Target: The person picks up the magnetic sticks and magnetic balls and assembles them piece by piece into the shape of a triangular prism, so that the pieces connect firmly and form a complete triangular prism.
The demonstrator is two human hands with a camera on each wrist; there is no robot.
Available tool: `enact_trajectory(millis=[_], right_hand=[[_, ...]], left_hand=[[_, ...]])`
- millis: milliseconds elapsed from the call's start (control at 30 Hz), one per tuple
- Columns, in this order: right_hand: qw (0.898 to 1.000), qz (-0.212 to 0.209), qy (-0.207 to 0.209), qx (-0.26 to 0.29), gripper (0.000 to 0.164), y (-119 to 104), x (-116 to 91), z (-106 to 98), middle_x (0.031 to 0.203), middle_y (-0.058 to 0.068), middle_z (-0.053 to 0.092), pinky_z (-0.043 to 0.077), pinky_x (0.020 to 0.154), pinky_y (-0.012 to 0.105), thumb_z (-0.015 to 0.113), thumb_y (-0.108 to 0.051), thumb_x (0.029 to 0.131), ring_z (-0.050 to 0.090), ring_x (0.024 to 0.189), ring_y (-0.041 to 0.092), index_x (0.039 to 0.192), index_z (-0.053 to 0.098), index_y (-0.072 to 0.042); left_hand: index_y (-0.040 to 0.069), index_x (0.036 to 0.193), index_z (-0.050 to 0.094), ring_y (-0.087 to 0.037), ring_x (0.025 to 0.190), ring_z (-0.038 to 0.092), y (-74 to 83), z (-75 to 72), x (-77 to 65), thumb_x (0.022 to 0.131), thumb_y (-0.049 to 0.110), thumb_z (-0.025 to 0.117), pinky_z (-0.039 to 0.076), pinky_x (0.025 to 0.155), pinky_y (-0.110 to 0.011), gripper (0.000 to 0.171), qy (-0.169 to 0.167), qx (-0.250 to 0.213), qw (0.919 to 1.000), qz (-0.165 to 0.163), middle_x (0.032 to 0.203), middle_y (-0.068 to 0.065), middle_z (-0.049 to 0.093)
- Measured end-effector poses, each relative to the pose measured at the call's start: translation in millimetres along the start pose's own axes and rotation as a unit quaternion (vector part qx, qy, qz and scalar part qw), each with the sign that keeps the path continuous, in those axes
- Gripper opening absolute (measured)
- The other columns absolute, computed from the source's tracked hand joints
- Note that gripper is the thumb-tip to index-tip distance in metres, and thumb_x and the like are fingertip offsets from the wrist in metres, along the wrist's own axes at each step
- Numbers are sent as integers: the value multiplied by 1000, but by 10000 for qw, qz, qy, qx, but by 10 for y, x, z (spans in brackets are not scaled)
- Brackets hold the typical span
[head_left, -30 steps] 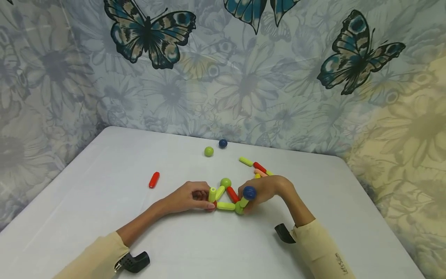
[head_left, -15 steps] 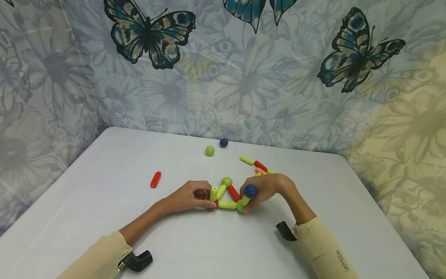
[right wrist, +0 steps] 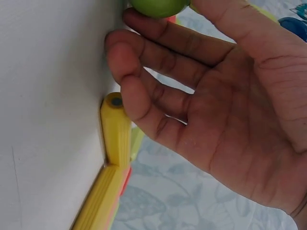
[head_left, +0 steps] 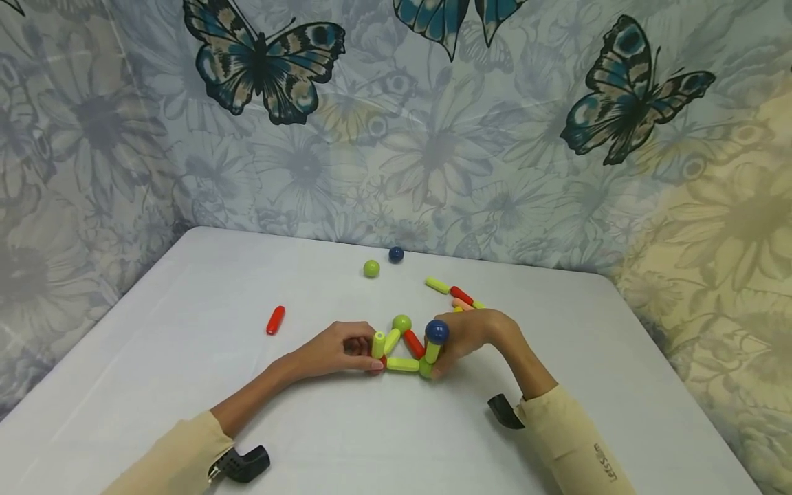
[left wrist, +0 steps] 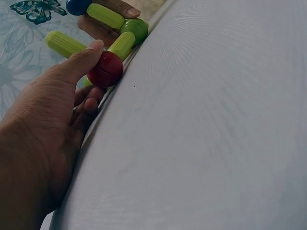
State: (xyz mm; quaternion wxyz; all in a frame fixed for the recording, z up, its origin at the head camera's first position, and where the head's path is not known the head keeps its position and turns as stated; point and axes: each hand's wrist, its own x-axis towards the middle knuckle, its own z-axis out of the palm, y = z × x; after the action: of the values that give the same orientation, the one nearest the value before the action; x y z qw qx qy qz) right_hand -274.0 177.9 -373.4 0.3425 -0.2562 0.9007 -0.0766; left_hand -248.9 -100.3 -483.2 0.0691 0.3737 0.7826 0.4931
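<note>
A magnetic ball-and-stick frame lies on the table between both hands. My left hand (head_left: 340, 349) pinches the red ball (left wrist: 105, 69) at its left corner, thumb on top. From that corner rises an upright yellow-green stick (head_left: 378, 344). My right hand (head_left: 470, 337) pinches the green ball (right wrist: 160, 5) at the right corner between thumb and fingertip; its other fingers are loosely bent. A yellow-green stick (head_left: 403, 364) joins the two corners. A red stick (head_left: 414, 343) runs to a far green ball (head_left: 401, 323). Above the right corner, a blue ball (head_left: 436, 332) tops another yellow-green stick.
On the white table (head_left: 346, 440), a loose red stick (head_left: 276, 320) lies left. A loose green ball (head_left: 371, 269) and a dark blue ball (head_left: 396, 254) sit near the back edge. Several sticks (head_left: 460, 295) lie beyond my right hand, including yellow ones (right wrist: 115, 134).
The blue-topped stick at the right corner has tipped slightly left and now stands more upright. Both hands keep their hold in nearly the same place.
</note>
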Motion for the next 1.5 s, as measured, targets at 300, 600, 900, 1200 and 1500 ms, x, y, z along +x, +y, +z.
enact_trajectory(millis=[300, 600, 900, 1200, 1500], right_hand=[[9999, 57, 114, 14, 41, -6, -4, 18, 99, -1, 63, 38, 112, 53, 90, -39, 80, 55, 102, 15, 105, 66, -18], [9997, 252, 10, 30, 46, 17, -21, -13, 104, 0, 61, 45, 100, 46, 90, -39, 80, 54, 104, 17, 111, 63, -17], [9993, 283, 30, 223, 48, 27, -11, 6, 104, -1, 62, 46, 94, 40, 91, -39, 79, 55, 102, 17, 112, 62, -17], [9990, 328, 27, 294, 49, 20, 17, 54, 102, -2, 63, 46, 93, 39, 91, -38, 79, 56, 101, 17, 112, 62, -17], [9989, 411, 70, 223, 46, 21, -7, 34, 103, -2, 62, 47, 91, 39, 92, -40, 78, 56, 100, 17, 108, 63, -18]], left_hand=[[22, 120, 68, -8, 85, 61, -13, -224, 0, 83, 31, 89, 52, 77, -21, 43, -398, 377, 9983, -186, 100, 3, 68], [5, 135, 61, -23, 106, 65, -174, -585, 648, 102, 14, 68, 54, 95, -37, 35, 272, 1942, 9791, -537, 116, -12, 67], [10, 156, 46, -42, 133, 53, -229, -574, 1232, 103, 11, 59, 56, 99, -53, 55, 390, 3984, 9043, -1487, 149, -23, 52], [12, 164, 31, -51, 155, 28, -254, -727, 1574, 104, 2, 49, 42, 119, -57, 63, 111, 3965, 9033, -1633, 167, -26, 28], [3, 136, 59, -37, 119, 64, -283, -658, 1539, 104, 16, 56, 57, 94, -50, 35, 188, 3732, 9101, -1793, 144, -25, 56]])
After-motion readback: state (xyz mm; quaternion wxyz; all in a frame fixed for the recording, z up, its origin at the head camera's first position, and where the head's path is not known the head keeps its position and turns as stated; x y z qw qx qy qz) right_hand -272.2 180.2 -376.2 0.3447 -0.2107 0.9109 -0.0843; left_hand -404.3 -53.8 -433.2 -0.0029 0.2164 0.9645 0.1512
